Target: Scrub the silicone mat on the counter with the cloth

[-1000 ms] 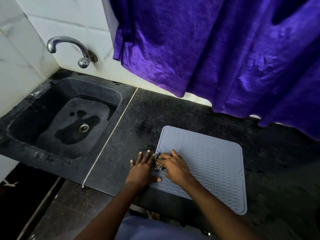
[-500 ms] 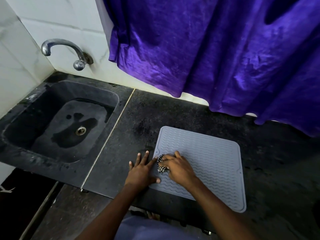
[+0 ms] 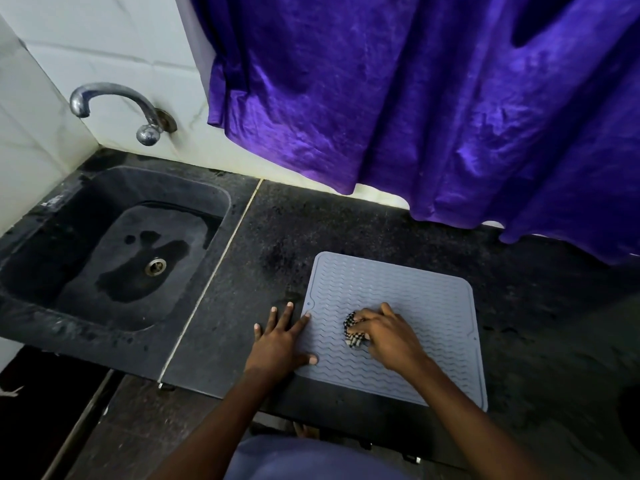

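Observation:
A grey silicone mat (image 3: 415, 299) with wavy ridges lies flat on the dark stone counter (image 3: 284, 244), near its front edge. My right hand (image 3: 388, 336) grips a bunched black-and-white checked cloth (image 3: 353, 332) and holds it down on the mat's left-middle part. My left hand (image 3: 280, 341) lies flat with spread fingers across the mat's left edge, thumb and forefinger on the mat, the other fingers on the counter.
A black sink (image 3: 114, 251) with a wet patch and a metal drain sits to the left, under a chrome tap (image 3: 117, 105). A purple curtain (image 3: 415, 98) hangs over the counter's back edge. White tiles cover the wall.
My right hand has slid the cloth to the right, from the mat's left edge toward its middle. My left hand stays pressed on the left edge.

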